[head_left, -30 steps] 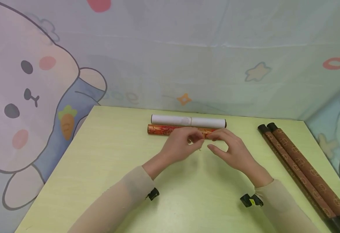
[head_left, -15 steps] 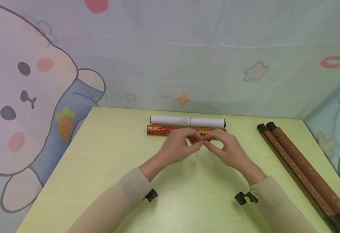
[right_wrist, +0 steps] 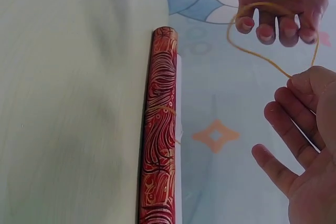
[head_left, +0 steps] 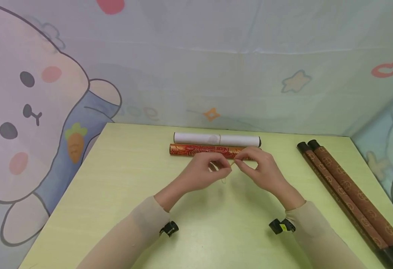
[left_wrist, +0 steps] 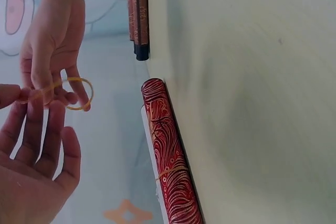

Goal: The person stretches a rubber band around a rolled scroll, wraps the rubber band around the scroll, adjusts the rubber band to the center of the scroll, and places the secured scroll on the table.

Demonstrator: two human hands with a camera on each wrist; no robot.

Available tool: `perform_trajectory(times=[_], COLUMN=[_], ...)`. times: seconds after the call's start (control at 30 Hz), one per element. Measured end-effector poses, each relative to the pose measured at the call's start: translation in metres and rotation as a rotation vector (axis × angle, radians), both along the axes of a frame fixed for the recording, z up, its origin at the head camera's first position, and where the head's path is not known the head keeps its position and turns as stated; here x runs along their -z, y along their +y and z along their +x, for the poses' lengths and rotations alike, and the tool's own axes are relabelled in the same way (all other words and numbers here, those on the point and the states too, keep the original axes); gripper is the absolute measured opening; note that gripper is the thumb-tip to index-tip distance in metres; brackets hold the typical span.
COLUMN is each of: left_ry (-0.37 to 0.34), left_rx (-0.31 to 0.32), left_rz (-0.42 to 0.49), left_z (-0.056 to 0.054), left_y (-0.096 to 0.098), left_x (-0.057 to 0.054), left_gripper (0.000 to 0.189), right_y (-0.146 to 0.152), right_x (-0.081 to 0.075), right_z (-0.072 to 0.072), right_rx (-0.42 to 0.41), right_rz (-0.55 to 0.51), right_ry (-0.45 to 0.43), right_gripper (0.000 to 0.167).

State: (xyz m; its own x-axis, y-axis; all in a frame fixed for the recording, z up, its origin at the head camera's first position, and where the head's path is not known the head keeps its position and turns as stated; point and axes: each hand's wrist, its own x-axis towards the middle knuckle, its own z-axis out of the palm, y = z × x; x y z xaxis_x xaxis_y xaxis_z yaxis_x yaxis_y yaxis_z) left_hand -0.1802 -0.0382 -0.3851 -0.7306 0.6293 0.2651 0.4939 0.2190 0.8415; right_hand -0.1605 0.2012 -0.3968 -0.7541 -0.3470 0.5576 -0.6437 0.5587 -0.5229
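Note:
A thin yellow rubber band (right_wrist: 256, 54) stretches between my two hands above the table. My left hand (head_left: 200, 172) pinches one part of it between thumb and fingertips. Close by on the right, my right hand (head_left: 264, 170) pinches another part, its remaining fingers loosely bent in the right wrist view. The band's loop shows in both wrist views; a bit of it hangs below the left hand in the head view. Just behind the hands lies a red and gold patterned roll (head_left: 186, 150), partly covered by them, with a band around its middle (right_wrist: 160, 108).
Behind the red roll, and alongside it, lies a white roll (head_left: 240, 141) with a band around it. Two long brown patterned rolls (head_left: 347, 190) with black ends lie slanted at the table's right side. A printed cloth (head_left: 183, 74) hangs behind the table (head_left: 115, 179).
The right hand's thumb and fingers have closed to a pinch on the band. The hands met, then drew slightly apart, the left hand shifting a little left and toward the person.

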Motion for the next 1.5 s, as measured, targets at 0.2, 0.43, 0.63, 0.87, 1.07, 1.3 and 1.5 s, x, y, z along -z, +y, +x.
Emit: perform_trajectory(times=[0.2, 0.43, 0.63, 0.87, 1.07, 1.3, 1.5], left_ry=[-0.111, -0.245, -0.366, -0.380, -0.365, -0.370, -0.405], left_rx=[0.104, 0.134, 0.207, 0.236, 0.222, 0.122, 0.081], left_rz=[0.077, 0.248, 0.401, 0.436, 0.396, 0.401, 0.417], left_z=[-0.001, 0.002, 0.003, 0.004, 0.007, 0.010, 0.010], left_y=[-0.006, -0.010, -0.009, -0.004, -0.002, -0.001, 0.000], left_x=[0.002, 0.000, 0.001, 0.002, -0.001, -0.001, 0.003], left_gripper=[0.008, 0.008, 0.013, 0.023, 0.028, 0.038, 0.042], right_y=[0.001, 0.001, -0.001, -0.004, -0.006, -0.010, -0.008], right_x=[0.000, 0.005, 0.010, 0.011, 0.005, 0.007, 0.012], right_z=[-0.001, -0.003, -0.004, -0.001, 0.005, 0.007, 0.007], right_rx=[-0.006, 0.002, -0.002, -0.026, -0.061, -0.113, -0.111], right_rz=[0.019, 0.034, 0.044, 0.014, -0.055, -0.160, -0.146], right_ry=[0.027, 0.012, 0.000, -0.034, -0.182, -0.341, -0.361], right_gripper=[0.017, 0.017, 0.015, 0.016, 0.015, 0.009, 0.010])
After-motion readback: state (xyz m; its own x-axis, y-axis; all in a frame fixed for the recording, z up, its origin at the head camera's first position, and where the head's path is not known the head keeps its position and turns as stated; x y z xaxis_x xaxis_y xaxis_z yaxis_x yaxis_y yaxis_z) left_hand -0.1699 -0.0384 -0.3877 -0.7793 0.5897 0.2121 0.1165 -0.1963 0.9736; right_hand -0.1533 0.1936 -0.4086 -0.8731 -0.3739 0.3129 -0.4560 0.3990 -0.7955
